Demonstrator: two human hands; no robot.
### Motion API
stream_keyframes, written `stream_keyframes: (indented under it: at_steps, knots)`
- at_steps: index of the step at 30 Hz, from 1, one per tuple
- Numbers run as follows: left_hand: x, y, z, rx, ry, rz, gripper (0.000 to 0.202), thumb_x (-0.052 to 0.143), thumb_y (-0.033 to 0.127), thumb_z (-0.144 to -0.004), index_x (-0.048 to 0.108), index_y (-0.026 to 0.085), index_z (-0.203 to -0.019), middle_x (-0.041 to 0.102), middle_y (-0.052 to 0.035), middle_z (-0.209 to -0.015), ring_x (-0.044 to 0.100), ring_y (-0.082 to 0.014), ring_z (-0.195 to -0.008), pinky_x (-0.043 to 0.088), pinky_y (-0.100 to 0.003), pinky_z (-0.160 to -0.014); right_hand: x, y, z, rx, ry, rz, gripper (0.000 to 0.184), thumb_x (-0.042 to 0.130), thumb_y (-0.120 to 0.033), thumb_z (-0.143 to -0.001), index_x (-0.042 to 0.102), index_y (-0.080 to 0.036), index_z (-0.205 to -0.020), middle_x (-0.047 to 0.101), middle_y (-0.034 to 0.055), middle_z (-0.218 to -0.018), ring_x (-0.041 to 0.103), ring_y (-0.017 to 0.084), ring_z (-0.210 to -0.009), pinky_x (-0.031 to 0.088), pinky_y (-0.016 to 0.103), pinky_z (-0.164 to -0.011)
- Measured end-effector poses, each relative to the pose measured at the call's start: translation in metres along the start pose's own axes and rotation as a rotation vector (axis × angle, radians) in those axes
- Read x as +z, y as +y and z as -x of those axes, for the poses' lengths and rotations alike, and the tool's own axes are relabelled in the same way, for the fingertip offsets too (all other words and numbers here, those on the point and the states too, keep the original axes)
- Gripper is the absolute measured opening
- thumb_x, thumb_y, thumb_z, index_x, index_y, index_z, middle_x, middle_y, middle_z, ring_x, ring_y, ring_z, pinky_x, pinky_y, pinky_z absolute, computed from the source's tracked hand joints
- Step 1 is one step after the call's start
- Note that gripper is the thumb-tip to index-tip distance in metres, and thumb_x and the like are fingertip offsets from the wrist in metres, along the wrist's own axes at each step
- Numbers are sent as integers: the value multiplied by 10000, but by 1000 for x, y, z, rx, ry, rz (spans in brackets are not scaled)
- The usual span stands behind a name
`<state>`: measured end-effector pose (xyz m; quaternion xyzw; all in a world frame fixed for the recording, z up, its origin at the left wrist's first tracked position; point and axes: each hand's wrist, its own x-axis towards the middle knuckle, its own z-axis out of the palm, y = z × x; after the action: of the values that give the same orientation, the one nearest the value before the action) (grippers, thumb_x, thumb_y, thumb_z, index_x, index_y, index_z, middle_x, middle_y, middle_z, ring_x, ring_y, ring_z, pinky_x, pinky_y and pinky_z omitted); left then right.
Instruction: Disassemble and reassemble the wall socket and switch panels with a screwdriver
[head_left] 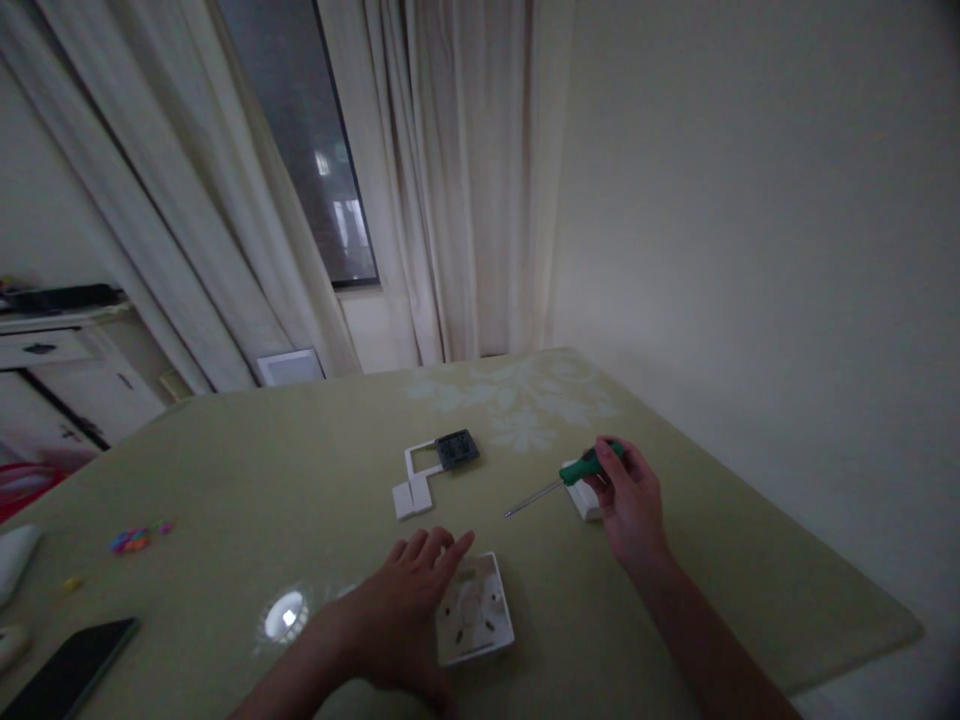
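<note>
My right hand [630, 500] is closed round the green handle of a screwdriver [562, 480], whose metal shaft points left over the table. Just under that hand lies a small white block [584, 500]. My left hand [405, 610] rests flat with fingers stretched out, touching the left edge of a white square wall box [480, 610] near the front of the table. Farther back lie a white frame [420, 460], a dark square module [456, 449] and two small white square covers [411, 496].
The table [247, 480] has a pale green cloth. At its left are small coloured bits [135, 540], a dark phone [71, 668] and a white object [15, 560]. Curtains and a window stand behind; a plain wall is at the right.
</note>
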<state>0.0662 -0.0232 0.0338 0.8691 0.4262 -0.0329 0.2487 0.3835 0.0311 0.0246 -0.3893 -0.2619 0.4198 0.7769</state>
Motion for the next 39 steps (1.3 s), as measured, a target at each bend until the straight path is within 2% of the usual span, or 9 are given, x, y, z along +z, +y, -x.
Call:
stream_keyframes:
  at_steps: [3,5,10,15,21,26,29,32,39]
  knots:
    - [-23,-23,-33,-1,95,34,1267,914,653,-651,322,209,-1679,411,-193,-1693,408,-423,-1539,398,-556,-1238,1,-1,0,6,16,-18,513,1049,-490,-548,778,-215,-886,696,-8,-830,672,118,-699,603,183,-596]
    - [-38,-41,-66,-112,298,-44,974,836,612,-800,452,222,-1605,500,-152,-1646,460,-353,-1515,387,-476,-1250,2,-2,0,5,40,-32,537,1058,-494,-514,777,-211,-873,694,-7,-824,668,117,-699,599,177,-588]
    - [-50,-77,-141,-266,432,-91,896,832,453,-839,449,154,-1593,470,-239,-1647,436,-455,-1505,370,-628,-1202,1,-3,-2,28,73,-46,574,1066,-501,-479,774,-206,-876,698,-8,-818,663,117,-696,600,177,-579]
    - [-40,-89,-161,-284,463,-90,782,846,440,-822,553,206,-1509,635,-198,-1475,588,-424,-1365,443,-585,-1135,0,-3,0,30,52,-25,577,1054,-515,-512,764,-205,-903,703,-13,-823,669,116,-695,594,175,-578]
    - [-46,-74,-146,-216,583,-62,775,867,385,-802,562,152,-1476,651,-203,-1409,604,-409,-1321,452,-542,-1131,0,-3,3,-20,49,-18,557,1030,-537,-568,753,-204,-919,700,-18,-813,675,118,-689,589,176,-578]
    - [-50,-43,-92,-17,619,12,717,834,460,-841,562,221,-1460,669,-118,-1366,636,-314,-1263,496,-438,-1114,2,-2,3,-14,75,-51,555,1042,-505,-548,759,-200,-916,699,-22,-824,676,111,-691,585,167,-575]
    - [-37,-19,-47,93,587,153,680,836,476,-838,587,260,-1432,637,-122,-1405,601,-346,-1298,483,-515,-1129,2,0,4,-27,74,-55,534,1035,-501,-565,760,-198,-907,697,-22,-812,675,111,-673,589,175,-571]
    - [-13,0,-14,96,423,212,665,883,437,-783,624,278,-1375,663,-108,-1331,630,-340,-1223,520,-511,-1080,2,1,5,-28,71,-41,538,1034,-508,-565,758,-197,-905,704,-18,-813,681,113,-665,591,178,-561]
    - [28,8,2,44,382,265,759,921,316,-714,603,299,-1402,641,-99,-1359,610,-350,-1247,508,-512,-1108,4,4,5,-20,98,-27,579,1055,-515,-503,752,-189,-872,698,-25,-807,669,102,-658,605,173,-565]
